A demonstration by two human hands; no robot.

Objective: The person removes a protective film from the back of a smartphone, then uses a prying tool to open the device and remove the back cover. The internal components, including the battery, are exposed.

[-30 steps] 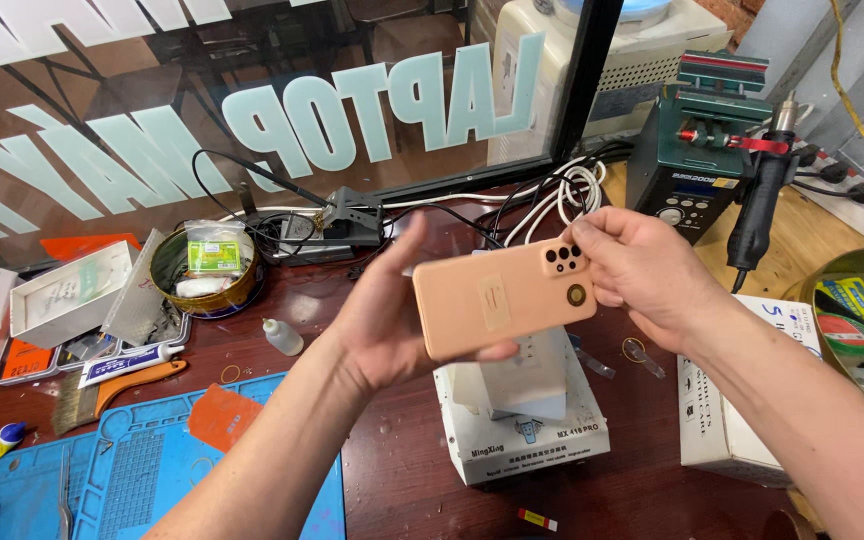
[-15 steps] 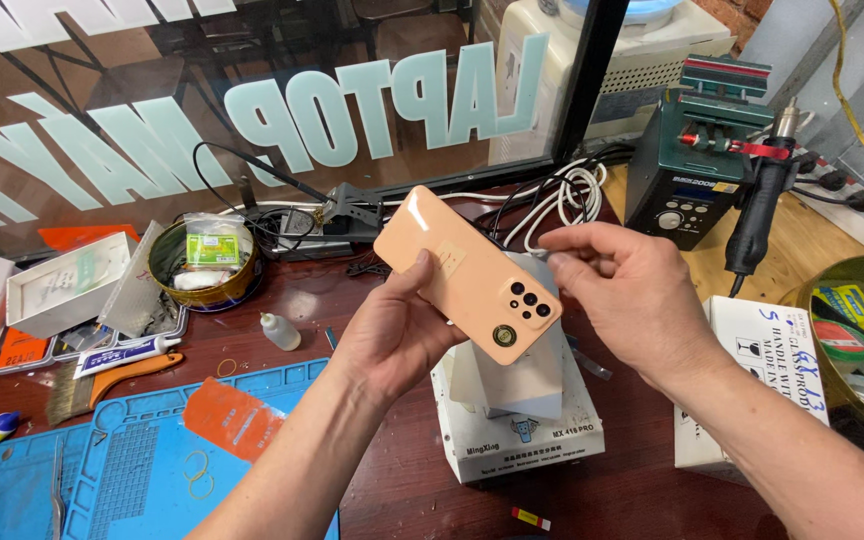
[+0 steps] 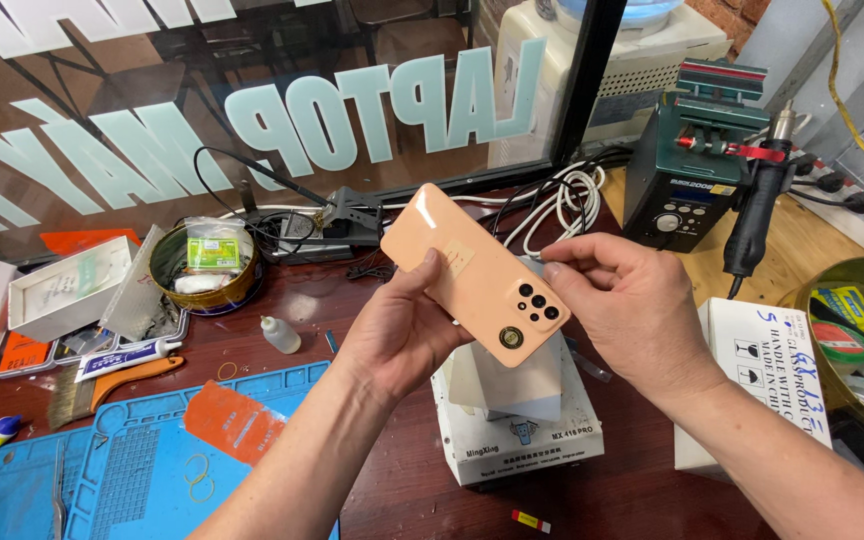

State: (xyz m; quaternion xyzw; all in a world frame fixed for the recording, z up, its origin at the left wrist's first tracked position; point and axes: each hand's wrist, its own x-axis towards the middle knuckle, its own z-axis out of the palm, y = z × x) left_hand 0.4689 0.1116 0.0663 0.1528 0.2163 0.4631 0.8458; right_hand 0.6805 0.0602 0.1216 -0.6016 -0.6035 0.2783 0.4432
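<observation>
Head view: both hands' fingers grasping peach phone (image 3: 474,272) edges, clear above white box (image 3: 512,415).

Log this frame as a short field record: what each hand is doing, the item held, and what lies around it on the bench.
setting: cluttered dark-red workbench by a glass window
left hand: grips the phone from below, thumb on its back
right hand: fingertips on the phone's camera end
held item: peach phone, back facing up, tilted, camera end lower right
below it: small white machine
left side: blue mat, round tin, small dropper bottle
right side: soldering station, white box
</observation>
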